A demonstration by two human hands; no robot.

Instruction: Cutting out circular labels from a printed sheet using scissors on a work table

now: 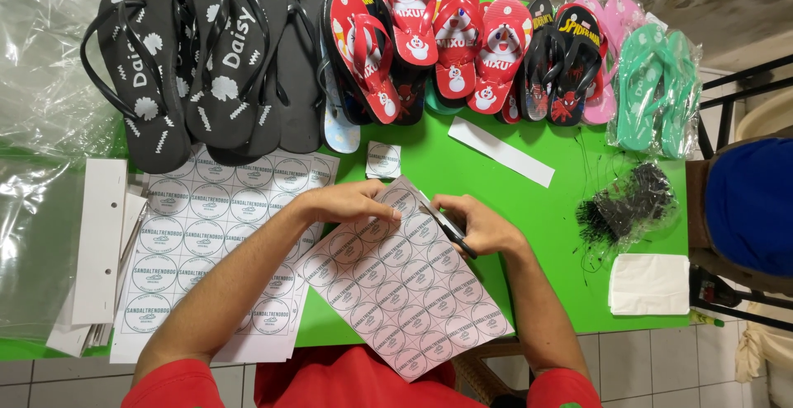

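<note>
Left hand (343, 204) pins the top edge of the sticker sheet (405, 280), grip closed on the paper. Right hand (479, 225) has its grip wrapped around dark scissors (446, 225), blades at the sheet's upper edge. The sheet lies tilted on the green counter (570, 210), beside a larger sheet (206, 243) and below rows of flip-flops (413, 36).

One head-worn view looks steeply down, close over the flat green bench (578, 210); rows of rubber flip-flops (413, 36) lie at twelve o'clock; tiled floor at six.
</note>
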